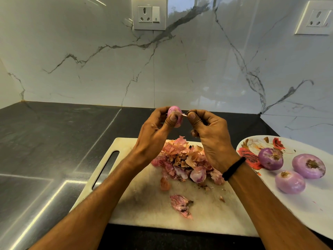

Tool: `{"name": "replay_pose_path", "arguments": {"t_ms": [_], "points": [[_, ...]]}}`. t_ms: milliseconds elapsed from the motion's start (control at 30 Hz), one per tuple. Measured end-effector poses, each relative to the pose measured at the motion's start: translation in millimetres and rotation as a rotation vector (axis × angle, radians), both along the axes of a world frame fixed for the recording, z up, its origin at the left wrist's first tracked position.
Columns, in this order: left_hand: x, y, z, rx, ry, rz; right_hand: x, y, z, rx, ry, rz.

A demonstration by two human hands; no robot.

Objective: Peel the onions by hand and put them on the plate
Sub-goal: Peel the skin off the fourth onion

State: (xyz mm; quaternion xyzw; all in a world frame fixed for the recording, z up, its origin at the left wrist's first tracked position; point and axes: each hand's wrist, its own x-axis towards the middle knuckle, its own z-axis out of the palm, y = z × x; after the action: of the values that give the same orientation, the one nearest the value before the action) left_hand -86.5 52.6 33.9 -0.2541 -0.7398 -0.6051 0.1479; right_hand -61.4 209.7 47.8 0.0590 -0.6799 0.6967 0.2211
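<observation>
My left hand [155, 130] grips a small purple onion [175, 112], raised above the cutting board. My right hand [209, 130] pinches a thin strip of skin [184, 115] still joined to the onion's right side. Three peeled purple onions lie on the white flowered plate [255, 143] at the right: one at the back left [270, 158], one at the back right [308, 166], one in front [290, 182]. A heap of pink and brown onion skins [183, 161] lies on the board under my hands.
The white cutting board [144, 210] with a handle slot lies on the dark countertop [45, 141]. A loose piece of skin [181, 204] sits near its front. The marble wall behind carries two sockets [148, 13] [316, 18]. A black band circles my right wrist.
</observation>
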Motion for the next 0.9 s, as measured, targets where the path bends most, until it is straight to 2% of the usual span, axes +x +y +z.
{"name": "replay_pose_path", "arguments": {"t_ms": [167, 367, 567, 900], "points": [[1.4, -1.4, 4.7, 0.1, -0.038, -0.004, -1.7, 2.0, -1.8, -0.051, -0.017, 0.009], [2.4, -2.3, 6.8, 0.12, -0.029, -0.066, -2.7, 7.4, -4.3, 0.126, 0.066, -0.076], [3.9, -2.9, 8.2, 0.131, -0.099, -0.143, 3.0, 2.9, 1.4, 0.131, 0.163, -0.026], [6.5, -2.4, 5.4, 0.103, -0.113, -0.211, 4.3, 1.7, 2.7, 0.062, 0.151, 0.109]]}}
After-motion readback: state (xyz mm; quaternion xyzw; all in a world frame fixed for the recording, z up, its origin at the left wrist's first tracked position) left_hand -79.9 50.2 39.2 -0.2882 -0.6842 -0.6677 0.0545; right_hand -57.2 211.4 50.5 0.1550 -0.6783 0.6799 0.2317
